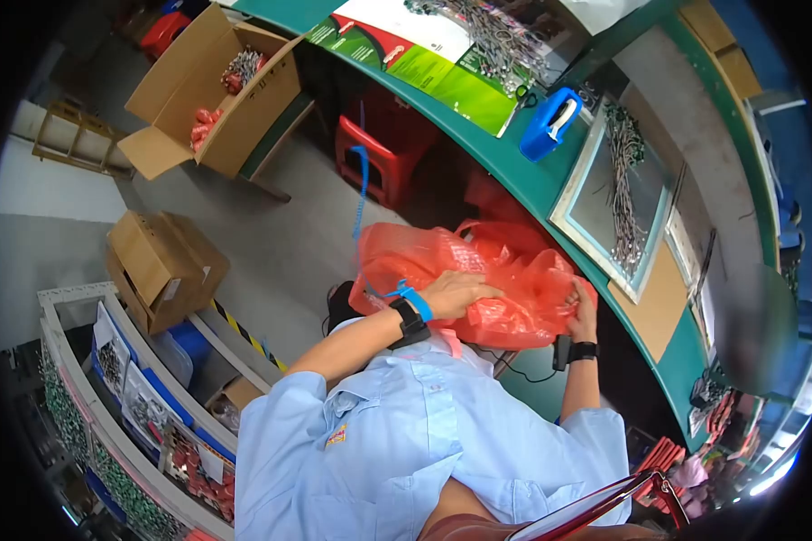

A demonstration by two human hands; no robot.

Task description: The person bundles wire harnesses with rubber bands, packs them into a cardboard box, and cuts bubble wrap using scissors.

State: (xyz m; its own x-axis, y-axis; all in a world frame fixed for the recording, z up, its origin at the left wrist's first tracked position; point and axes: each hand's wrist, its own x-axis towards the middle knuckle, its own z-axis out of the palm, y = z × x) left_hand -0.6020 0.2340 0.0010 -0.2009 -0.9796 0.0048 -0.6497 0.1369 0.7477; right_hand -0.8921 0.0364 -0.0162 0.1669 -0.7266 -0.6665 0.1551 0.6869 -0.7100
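Observation:
A large red translucent plastic bag (514,270) lies crumpled in front of my body, below the table edge. My left hand (463,295), with a blue wrist strap (412,298) and a black band, is closed on the near left part of the bag. On the bag's right side, my right hand (583,309) pinches its plastic with bent fingers. Folds of plastic hide what, if anything, is inside the bag. A coiled blue cord (361,194) hangs just beyond the bag on the left.
The green table (487,149) holds scissors (520,106), a blue tape dispenser (551,124) and a framed panel (586,203) with bundled wires. A red stool (370,158) stands under it. Left are an open carton (176,104), a closed carton (167,270) and a rack (77,361).

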